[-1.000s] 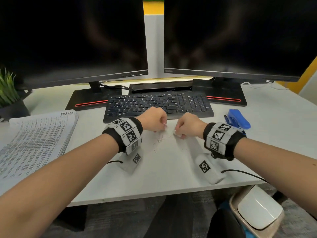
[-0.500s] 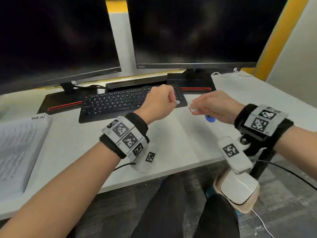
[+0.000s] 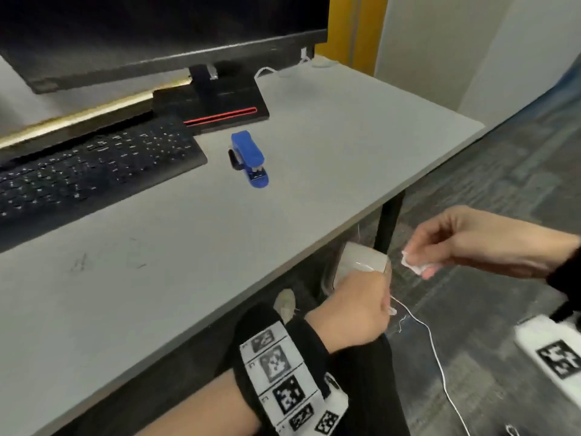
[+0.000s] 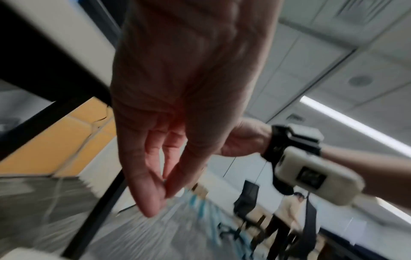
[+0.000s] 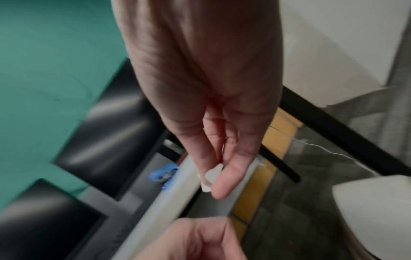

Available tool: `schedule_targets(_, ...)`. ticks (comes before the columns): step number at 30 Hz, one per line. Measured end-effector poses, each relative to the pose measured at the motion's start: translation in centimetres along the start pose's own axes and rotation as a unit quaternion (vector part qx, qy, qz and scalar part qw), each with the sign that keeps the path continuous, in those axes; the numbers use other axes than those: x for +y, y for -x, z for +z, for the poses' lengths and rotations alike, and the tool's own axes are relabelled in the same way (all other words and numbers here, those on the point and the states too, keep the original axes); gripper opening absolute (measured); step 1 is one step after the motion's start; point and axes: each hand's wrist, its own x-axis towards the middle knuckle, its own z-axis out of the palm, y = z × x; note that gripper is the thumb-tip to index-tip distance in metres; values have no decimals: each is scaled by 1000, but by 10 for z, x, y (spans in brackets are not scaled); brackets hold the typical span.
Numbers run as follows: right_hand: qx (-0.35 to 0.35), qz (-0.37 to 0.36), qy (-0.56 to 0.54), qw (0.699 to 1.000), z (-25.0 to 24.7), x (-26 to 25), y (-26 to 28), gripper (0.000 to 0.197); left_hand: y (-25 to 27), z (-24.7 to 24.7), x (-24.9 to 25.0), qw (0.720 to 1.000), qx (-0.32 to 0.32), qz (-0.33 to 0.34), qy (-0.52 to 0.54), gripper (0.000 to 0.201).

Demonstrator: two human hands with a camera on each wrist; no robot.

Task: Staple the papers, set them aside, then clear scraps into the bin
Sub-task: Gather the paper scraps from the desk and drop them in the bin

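Beyond the desk edge now, both hands [image 3: 352,309] [image 3: 465,243] carry scraps [image 3: 412,262] binward.

1. A grey desk [image 3: 314,171] runs to a corner at the right, on a black leg [image 3: 388,221].
2. On it lie a black keyboard [image 3: 91,174] at the left, a monitor stand [image 3: 217,108] (red stripe along its front) behind, and a blue stapler [image 3: 250,158] just right of the keyboard.
3. The floor [image 3: 490,190] is grey carpet; a bin [image 3: 358,262] stands on it by the desk leg, and a thin white cable [image 3: 440,366] trails across it.
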Motion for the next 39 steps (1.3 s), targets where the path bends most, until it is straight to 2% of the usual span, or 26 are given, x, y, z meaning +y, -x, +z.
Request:
schedule_targets(2,14,41,-24,999,-3,39,-36,7,-38,17,-21,999,-24,-28,-34,23)
schedule_targets(6,57,96,-54,992,-9,97,-114,16,-124,36,-64,992,-18,-78,-97,30)
schedule_targets(11,81,150,8,985,-17,162,-205,24,-214,75,-119,978,-66,-138,-143,30)
schedule_targets(13,75,160,53,983,-17,186,-233,19,-237,91,-138,973,-79,-166,-138,30)
schedule_targets(15,59,157,88,982,-10,205,-253,6,-256,106,-154,971,-79,-200,-107,30)
schedule_targets(18,41,152,121,980,10,225,-275,9,-275,125,-175,967,-51,-240,-60,26)
schedule_targets(20,37,142,142,979,25,237,-287,12,-284,135,-184,968,-37,-244,-50,24)
schedule_targets(21,42,131,160,977,32,243,-292,10,-287,139,-188,968,-34,-244,-47,23)
schedule_targets(25,86,111,221,965,49,259,-303,20,-298,150,-200,968,-25,-244,-45,20)
schedule_targets(32,89,102,288,948,53,274,-312,24,-303,150,-208,971,-37,-235,-26,31)
schedule_targets(39,91,91,319,939,52,270,-313,21,-301,147,-202,975,-35,-210,-58,20)
